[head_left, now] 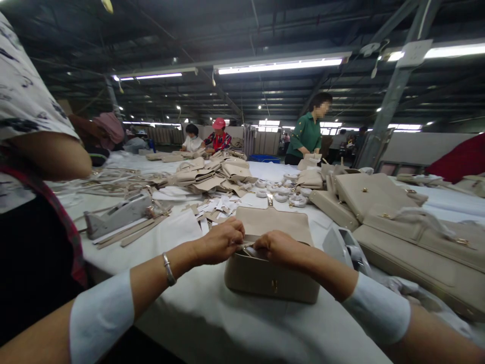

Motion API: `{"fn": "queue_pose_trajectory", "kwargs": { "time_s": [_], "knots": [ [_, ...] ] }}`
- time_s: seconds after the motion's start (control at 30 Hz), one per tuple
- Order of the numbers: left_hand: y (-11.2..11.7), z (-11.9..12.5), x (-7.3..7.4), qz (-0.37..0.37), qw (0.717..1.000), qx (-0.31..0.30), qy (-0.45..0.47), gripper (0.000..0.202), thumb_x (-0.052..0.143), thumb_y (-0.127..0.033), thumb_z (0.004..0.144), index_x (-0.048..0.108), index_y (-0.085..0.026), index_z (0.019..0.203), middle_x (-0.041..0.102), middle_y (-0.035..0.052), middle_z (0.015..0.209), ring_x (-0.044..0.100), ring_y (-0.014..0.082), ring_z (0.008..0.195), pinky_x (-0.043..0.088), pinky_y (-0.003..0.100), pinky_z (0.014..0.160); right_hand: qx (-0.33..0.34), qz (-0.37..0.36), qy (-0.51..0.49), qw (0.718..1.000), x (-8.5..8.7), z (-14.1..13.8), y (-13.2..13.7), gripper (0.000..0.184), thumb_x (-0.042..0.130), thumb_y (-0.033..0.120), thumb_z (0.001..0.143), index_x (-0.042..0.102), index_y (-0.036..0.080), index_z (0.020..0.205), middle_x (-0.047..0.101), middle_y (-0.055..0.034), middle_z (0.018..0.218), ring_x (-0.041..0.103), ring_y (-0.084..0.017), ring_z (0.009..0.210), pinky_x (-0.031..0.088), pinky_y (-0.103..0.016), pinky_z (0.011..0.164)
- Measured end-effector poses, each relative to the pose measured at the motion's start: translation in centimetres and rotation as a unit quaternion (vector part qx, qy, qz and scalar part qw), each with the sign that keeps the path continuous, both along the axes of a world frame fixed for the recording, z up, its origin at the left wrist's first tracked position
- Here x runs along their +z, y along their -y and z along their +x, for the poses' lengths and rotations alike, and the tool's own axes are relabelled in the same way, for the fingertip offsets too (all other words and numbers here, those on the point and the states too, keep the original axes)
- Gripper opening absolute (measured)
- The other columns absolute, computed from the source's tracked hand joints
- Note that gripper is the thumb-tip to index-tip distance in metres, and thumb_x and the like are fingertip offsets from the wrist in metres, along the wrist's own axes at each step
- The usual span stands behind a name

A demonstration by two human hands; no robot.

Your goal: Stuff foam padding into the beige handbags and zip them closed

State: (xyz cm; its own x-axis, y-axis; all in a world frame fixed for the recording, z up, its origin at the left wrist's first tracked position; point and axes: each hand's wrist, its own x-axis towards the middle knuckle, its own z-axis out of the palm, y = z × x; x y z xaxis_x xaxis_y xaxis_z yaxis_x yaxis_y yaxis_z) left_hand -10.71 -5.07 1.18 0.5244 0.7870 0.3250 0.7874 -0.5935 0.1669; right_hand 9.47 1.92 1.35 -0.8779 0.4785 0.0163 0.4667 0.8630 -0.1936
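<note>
My left hand and right hand both pinch, fingers curled, at the top opening of the beige handbag lying broadside directly before me on the white table, equally near.

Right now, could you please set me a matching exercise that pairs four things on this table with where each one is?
Things:
1. Open beige handbag
2. Grey tape dispenser
3. White tape rolls
4. Stack of finished beige bags

Places:
A. At the right of the table
B. On the left, past the left hand
C. Under both hands, the right hand at its opening
D. Mid-table, beyond the open flap

Pairs: 1-C, 2-B, 3-D, 4-A
</note>
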Motion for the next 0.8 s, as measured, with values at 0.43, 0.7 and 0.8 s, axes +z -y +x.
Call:
{"fn": "queue_pose_trajectory", "kwargs": {
  "time_s": [0.43,0.7,0.8],
  "knots": [
    [-1.4,1.0,2.1,-0.114,0.988,0.037,-0.101,0.025,0.071,-0.036,0.069,0.066,-0.029,0.093,0.066,-0.0023,0.08,0.059,0.0171,0.074,0.036,0.023,0.061,-0.02,0.05,-0.064,0.997,-0.6,-0.1,0.1,0.01,0.06,0.016,0.076,0.066,0.014,0.084,0.057,-0.0048,0.083,0.053,-0.014,0.07,0.036,-0.023,0.062],
    [-1.5,0.9,0.6,0.022,0.975,-0.033,-0.22,0.014,0.053,-0.016,0.08,0.065,-0.022,0.076,0.066,0.0031,0.075,0.058,0.0177,0.068,0.032,0.028,0.059,-0.082,0.009,-0.132,0.988,0.1,3.0,-0.5,0.008,0.066,0.022,0.075,0.067,0.015,0.079,0.058,-0.0018,0.084,0.055,-0.011,0.072,0.039,-0.02,0.064],
    [-1.5,1.1,1.2,0.05,0.967,-0.032,-0.247,0.017,0.053,-0.021,0.084,0.065,-0.021,0.072,0.066,0.0038,0.071,0.054,0.0182,0.068,0.032,0.031,0.063,-0.104,-0.005,-0.155,0.982,0.8,6.2,-1.2,0.007,0.063,0.016,0.075,0.068,0.015,0.08,0.06,-0.0014,0.082,0.056,-0.011,0.074,0.041,-0.02,0.067]
  ]
}}
